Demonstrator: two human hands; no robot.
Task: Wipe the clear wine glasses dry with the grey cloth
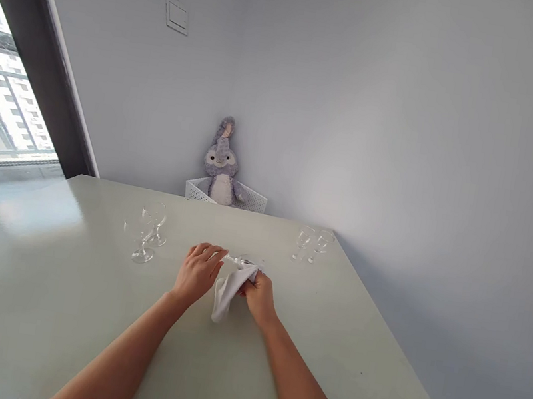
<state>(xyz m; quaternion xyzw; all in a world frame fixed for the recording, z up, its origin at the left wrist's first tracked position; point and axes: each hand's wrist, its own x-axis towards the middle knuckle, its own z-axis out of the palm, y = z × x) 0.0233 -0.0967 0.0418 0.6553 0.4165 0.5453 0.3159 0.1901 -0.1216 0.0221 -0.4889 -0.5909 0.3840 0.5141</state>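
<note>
A clear stemmed glass (243, 261) is tipped on its side between my hands, its bowl toward the right. My left hand (196, 274) grips it at the foot end of the stem, which the fingers partly hide. In my right hand (260, 295) is a white cloth (231, 288), bunched against the bowl, with a loose corner hanging down to the left. The fingers of that hand are closed around the cloth, and their tips are mostly covered.
Two larger stemmed glasses, a front one (142, 254) and a rear one (157, 238), stand left on the pale table (53, 300). Two smaller ones (304, 238) (323, 242) stand at the back right. Behind the far edge, a plush toy (222, 187) sits in a white basket (258, 203).
</note>
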